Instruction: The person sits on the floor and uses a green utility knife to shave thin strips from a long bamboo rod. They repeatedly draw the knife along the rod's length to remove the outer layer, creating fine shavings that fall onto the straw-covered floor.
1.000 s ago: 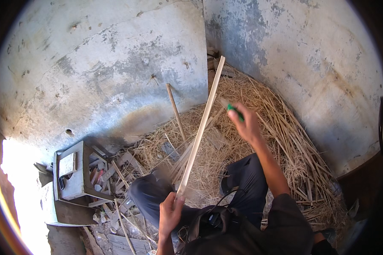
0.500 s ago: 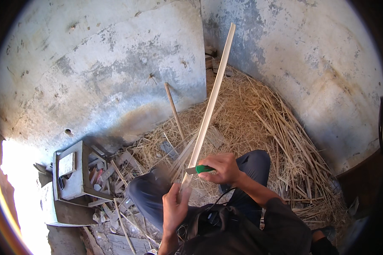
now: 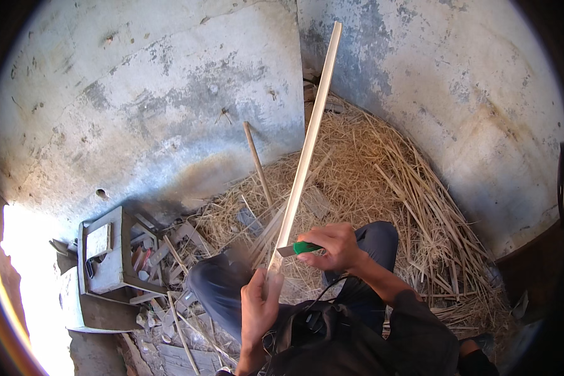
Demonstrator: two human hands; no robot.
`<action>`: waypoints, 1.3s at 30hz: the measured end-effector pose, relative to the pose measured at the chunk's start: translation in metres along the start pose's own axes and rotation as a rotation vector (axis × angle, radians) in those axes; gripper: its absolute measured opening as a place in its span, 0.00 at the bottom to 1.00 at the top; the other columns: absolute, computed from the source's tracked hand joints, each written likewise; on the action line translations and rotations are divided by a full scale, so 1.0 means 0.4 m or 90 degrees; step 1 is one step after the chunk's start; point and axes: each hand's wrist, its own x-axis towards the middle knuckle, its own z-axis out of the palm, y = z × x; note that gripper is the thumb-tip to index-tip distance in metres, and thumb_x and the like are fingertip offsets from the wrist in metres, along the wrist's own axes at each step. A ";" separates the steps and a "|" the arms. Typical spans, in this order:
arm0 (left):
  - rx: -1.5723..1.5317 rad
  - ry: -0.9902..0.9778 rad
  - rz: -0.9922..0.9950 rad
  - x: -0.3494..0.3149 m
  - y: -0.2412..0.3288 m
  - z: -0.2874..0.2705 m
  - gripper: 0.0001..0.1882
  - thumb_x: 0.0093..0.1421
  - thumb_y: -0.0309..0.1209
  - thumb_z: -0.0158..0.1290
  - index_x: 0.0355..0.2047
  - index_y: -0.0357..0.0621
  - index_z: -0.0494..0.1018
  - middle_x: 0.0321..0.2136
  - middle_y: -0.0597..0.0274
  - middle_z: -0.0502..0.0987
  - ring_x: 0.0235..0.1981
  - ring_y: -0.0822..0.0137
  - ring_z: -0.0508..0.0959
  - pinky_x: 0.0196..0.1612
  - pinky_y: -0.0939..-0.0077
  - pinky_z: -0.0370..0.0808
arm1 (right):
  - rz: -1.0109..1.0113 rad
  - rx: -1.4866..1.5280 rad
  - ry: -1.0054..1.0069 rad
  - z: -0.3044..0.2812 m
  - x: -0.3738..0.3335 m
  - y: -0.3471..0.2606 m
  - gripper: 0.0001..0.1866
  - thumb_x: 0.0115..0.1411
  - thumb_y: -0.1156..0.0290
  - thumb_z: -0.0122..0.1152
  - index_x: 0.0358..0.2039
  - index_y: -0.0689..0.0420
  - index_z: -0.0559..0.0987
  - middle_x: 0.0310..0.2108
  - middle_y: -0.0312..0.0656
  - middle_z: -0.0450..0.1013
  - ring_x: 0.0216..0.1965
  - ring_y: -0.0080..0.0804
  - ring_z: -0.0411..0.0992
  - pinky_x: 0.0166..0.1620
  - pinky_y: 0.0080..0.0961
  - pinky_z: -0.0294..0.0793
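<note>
A long pale split strip, which looks like bamboo (image 3: 308,147), slants up and away from my lap toward the wall corner. Its near end is gripped by my left hand (image 3: 259,302), thumb along the top. My right hand (image 3: 337,249) is closed round the green handle of a knife (image 3: 306,247). The short grey blade points left and meets the strip a little beyond my left thumb. The strip's lowest end is hidden in the left hand.
Straw-like shavings (image 3: 357,163) and long thin strips (image 3: 429,207) are heaped between the two walls. A stick (image 3: 257,163) leans against the left wall (image 3: 169,94). On the left, an old wooden box-like frame (image 3: 109,254) lies among scraps. My bent knees (image 3: 216,285) flank the work.
The strip's far end has shifted up and slightly left. The knife and right hand have moved a little to the right; the left hand stays nearly where it was.
</note>
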 end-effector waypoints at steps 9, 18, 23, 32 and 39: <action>-0.134 -0.074 -0.084 -0.019 -0.005 -0.003 0.15 0.77 0.36 0.52 0.41 0.33 0.74 0.23 0.71 0.69 0.30 0.79 0.64 0.31 0.76 0.64 | -0.006 -0.021 0.046 -0.016 0.005 0.014 0.17 0.60 0.54 0.73 0.36 0.55 0.87 0.25 0.37 0.81 0.22 0.34 0.80 0.26 0.30 0.78; -0.072 -0.057 -0.064 -0.020 -0.013 -0.007 0.14 0.76 0.34 0.53 0.35 0.34 0.71 0.21 0.66 0.69 0.28 0.78 0.64 0.28 0.72 0.64 | -0.028 -0.123 0.031 -0.048 0.023 0.009 0.15 0.61 0.52 0.72 0.36 0.51 0.87 0.23 0.32 0.80 0.18 0.29 0.76 0.23 0.28 0.74; -0.069 -0.046 -0.062 -0.026 -0.008 -0.013 0.13 0.75 0.32 0.53 0.37 0.33 0.72 0.21 0.59 0.70 0.27 0.77 0.65 0.28 0.70 0.66 | -0.047 -0.159 0.023 -0.048 0.023 0.011 0.15 0.61 0.51 0.72 0.34 0.49 0.87 0.22 0.31 0.79 0.18 0.27 0.76 0.22 0.27 0.72; 0.047 -0.030 -0.031 -0.039 0.001 -0.024 0.13 0.73 0.32 0.56 0.36 0.33 0.73 0.18 0.60 0.69 0.24 0.77 0.64 0.26 0.71 0.66 | 0.023 -0.167 0.173 -0.026 0.002 0.105 0.21 0.68 0.47 0.65 0.39 0.53 0.88 0.19 0.34 0.77 0.17 0.24 0.74 0.20 0.28 0.71; 0.056 -0.109 -0.084 -0.132 -0.062 -0.019 0.13 0.70 0.33 0.61 0.33 0.35 0.74 0.17 0.57 0.69 0.22 0.77 0.65 0.25 0.72 0.67 | 0.236 -0.244 0.270 -0.214 0.027 0.261 0.23 0.74 0.46 0.56 0.39 0.54 0.84 0.20 0.31 0.76 0.17 0.20 0.71 0.21 0.24 0.73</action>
